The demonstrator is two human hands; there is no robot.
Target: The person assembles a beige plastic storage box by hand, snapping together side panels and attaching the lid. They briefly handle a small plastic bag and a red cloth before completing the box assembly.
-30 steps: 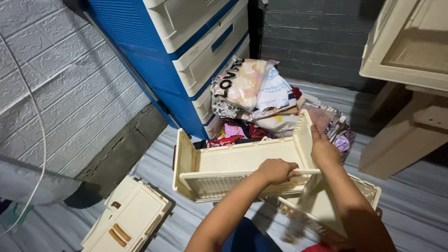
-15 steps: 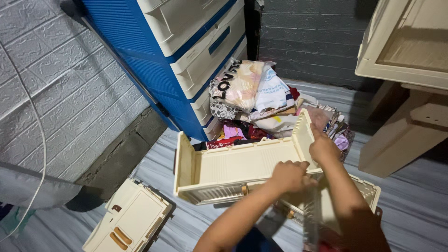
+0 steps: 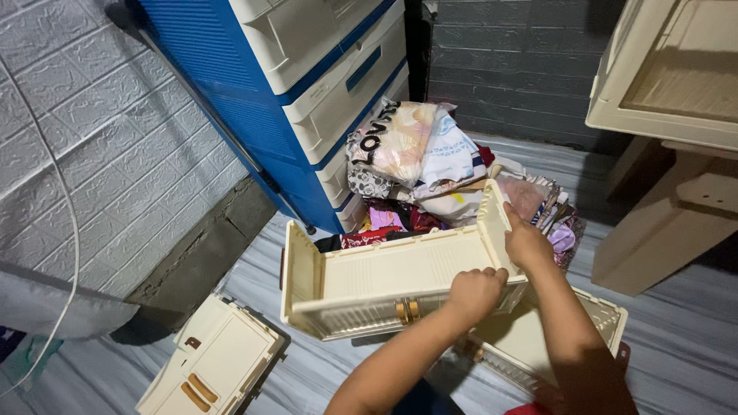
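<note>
Your left hand is clamped on the front wall of the empty cream drawer; your right hand grips its R side wall. Drawer is held off the floor, above a second drawer. Judged status: drawer emptied; clothes pile not yet sorted, blue cabinet slot unfilled.

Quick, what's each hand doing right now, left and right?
Left hand: closed over the front rim of the cream drawer, holding it.
Right hand: gripping the same drawer's right side wall.
</note>
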